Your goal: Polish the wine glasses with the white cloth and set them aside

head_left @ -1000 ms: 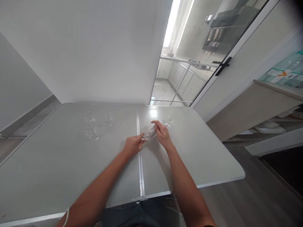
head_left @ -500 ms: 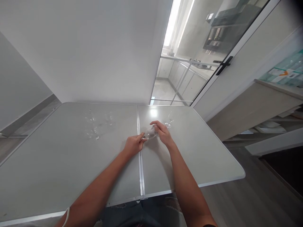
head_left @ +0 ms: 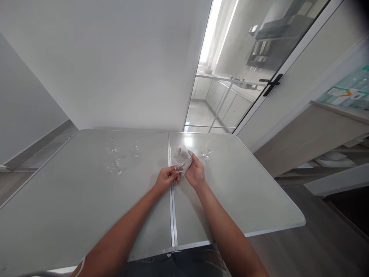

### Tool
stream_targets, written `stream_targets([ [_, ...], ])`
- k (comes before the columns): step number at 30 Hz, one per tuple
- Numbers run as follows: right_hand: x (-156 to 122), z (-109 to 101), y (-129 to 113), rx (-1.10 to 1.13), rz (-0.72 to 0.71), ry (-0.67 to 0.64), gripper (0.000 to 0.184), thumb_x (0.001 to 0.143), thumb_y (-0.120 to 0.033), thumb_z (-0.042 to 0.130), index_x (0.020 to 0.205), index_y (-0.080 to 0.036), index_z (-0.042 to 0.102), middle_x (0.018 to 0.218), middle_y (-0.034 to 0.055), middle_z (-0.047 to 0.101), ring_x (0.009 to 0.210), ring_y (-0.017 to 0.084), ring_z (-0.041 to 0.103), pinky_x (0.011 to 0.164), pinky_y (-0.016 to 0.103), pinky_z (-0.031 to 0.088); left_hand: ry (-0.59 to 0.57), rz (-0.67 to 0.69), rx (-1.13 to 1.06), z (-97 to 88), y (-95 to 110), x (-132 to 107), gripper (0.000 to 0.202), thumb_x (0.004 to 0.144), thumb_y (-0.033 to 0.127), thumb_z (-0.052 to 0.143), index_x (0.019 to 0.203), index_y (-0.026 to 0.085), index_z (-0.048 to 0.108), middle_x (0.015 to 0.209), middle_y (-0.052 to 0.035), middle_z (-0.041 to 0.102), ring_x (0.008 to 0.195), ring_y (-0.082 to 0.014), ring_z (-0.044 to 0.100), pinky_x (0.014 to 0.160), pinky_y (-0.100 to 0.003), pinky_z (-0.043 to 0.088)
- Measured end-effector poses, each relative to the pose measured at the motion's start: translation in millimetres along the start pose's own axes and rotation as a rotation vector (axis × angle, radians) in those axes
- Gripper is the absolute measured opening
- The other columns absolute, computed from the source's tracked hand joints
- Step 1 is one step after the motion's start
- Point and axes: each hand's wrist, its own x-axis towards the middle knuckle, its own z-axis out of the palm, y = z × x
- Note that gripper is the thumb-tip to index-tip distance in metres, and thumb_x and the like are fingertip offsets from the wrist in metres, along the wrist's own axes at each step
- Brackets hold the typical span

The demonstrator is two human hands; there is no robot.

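Note:
My left hand (head_left: 165,180) is closed on the foot end of a clear wine glass (head_left: 179,168), which lies tilted above the table's seam. A pale grey-white cloth (head_left: 182,154) covers the bowl of that glass. Wrapped about the cloth from the right side, my right hand (head_left: 197,175) grips it against the glass, and most of the bowl is hidden. Just beyond my right hand another clear stemmed glass (head_left: 206,156) stands on the table.
Several clear glasses (head_left: 114,163) stand on the left half of the pale folding table (head_left: 138,215), faint against its top. A wall (head_left: 129,69) rises behind the table. A glass door (head_left: 221,100) and a shelf (head_left: 319,130) are to the right.
The cloth, mostly tucked at the bowl before, now shows spread over the glass. My right hand has turned and dropped from the rim to the bowl's side. My left hand still holds the foot end.

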Motion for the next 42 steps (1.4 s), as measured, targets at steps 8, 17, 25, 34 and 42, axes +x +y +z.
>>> stream_targets([
  [8,-5,15,1,-0.079,0.054,-0.125,0.064,0.097,-0.065,0.03,0.128,-0.02,0.064,0.118,0.0115,0.071,0.103,0.029,0.066,0.083,0.045,0.056,0.066,-0.017,-0.108,-2.9,6,2,0.05,0.088,0.063,0.06,0.084,0.013,0.063,0.059,-0.0012,0.06,0.049,-0.0108,0.052,0.053,-0.024,0.04],
  [17,-17,5,-5,-0.889,-0.549,-0.338,0.038,0.1,-0.038,0.047,0.134,-0.032,0.061,0.133,0.0046,0.066,0.14,0.027,0.047,0.126,0.058,0.012,0.218,0.002,0.297,-4.5,-7,3,0.043,0.092,0.049,0.054,0.064,0.016,0.056,0.053,-0.0023,0.058,0.047,-0.0125,0.051,0.051,-0.025,0.037],
  [25,-7,-7,-12,-1.142,-0.442,-0.177,0.029,0.098,-0.04,0.05,0.118,-0.029,0.069,0.101,0.0059,0.072,0.108,0.028,0.061,0.116,0.056,0.029,0.087,0.346,1.113,-16.2,-2,-3,0.022,0.096,0.033,0.052,0.096,0.018,0.069,0.072,-0.0089,0.068,0.067,-0.0188,0.062,0.06,-0.027,0.038],
  [34,0,-5,-6,-0.148,-0.016,0.02,0.043,0.094,-0.059,0.042,0.1,-0.022,0.063,0.092,0.0067,0.07,0.083,0.024,0.066,0.074,0.036,0.053,0.152,0.251,0.736,-12.6,-2,-5,0.023,0.093,0.037,0.057,0.093,0.018,0.071,0.069,-0.003,0.065,0.061,-0.0139,0.056,0.063,-0.025,0.04],
  [42,-11,23,23,-0.333,-0.243,0.093,0.064,0.092,-0.059,0.053,0.144,-0.025,0.038,0.131,0.0132,0.06,0.112,0.026,0.062,0.095,0.043,0.052,0.246,0.049,0.132,-3.2,2,4,0.009,0.073,0.022,0.06,0.071,0.014,0.063,0.065,0.0012,0.056,0.059,-0.0117,0.047,0.056,-0.023,0.037],
])
